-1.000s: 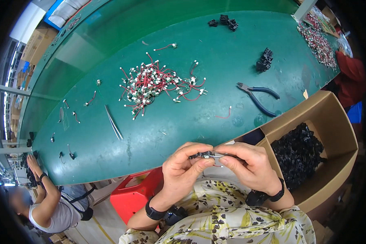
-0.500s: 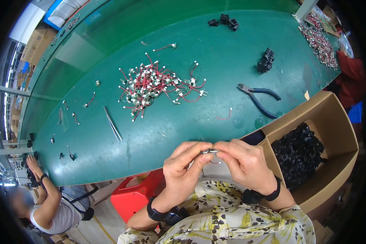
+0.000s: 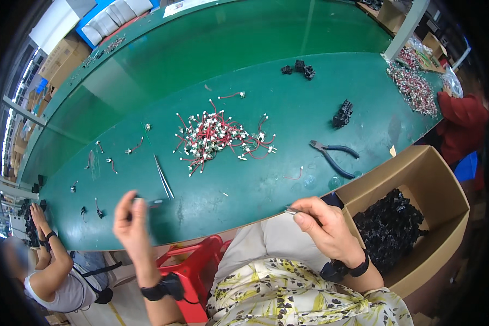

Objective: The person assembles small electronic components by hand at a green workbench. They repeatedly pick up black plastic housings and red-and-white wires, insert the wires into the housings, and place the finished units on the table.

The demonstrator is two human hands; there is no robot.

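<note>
My left hand [image 3: 131, 225] is over the table's front edge at left, smeared by motion. Its fingers are bent, and whether they grip anything is unclear. Beside its fingertips is a small blurred dark and reddish piece [image 3: 155, 202]. My right hand [image 3: 323, 227], by the box at the front, pinches a small pointed metal tool [image 3: 292, 210] between thumb and forefinger; most of the tool is hidden. A pair of tweezers [image 3: 164, 177] lies on the table between my hands' sides. Farther in sits a heap of red-wired white connectors [image 3: 212, 136].
Blue-handled cutting pliers [image 3: 334, 157] lie near a cardboard box [image 3: 437, 217] of black parts [image 3: 388, 228]. Black part clusters [image 3: 342, 114] stand farther back. Loose wired pieces [image 3: 99, 209] are scattered at left. Another person [image 3: 60, 271] works far left; a red sleeve [image 3: 464, 117] shows at right.
My hands, together half a second ago, are now apart. The left has swung left over the table edge; the right stays near the box with the metal tool. The view has tilted up slightly.
</note>
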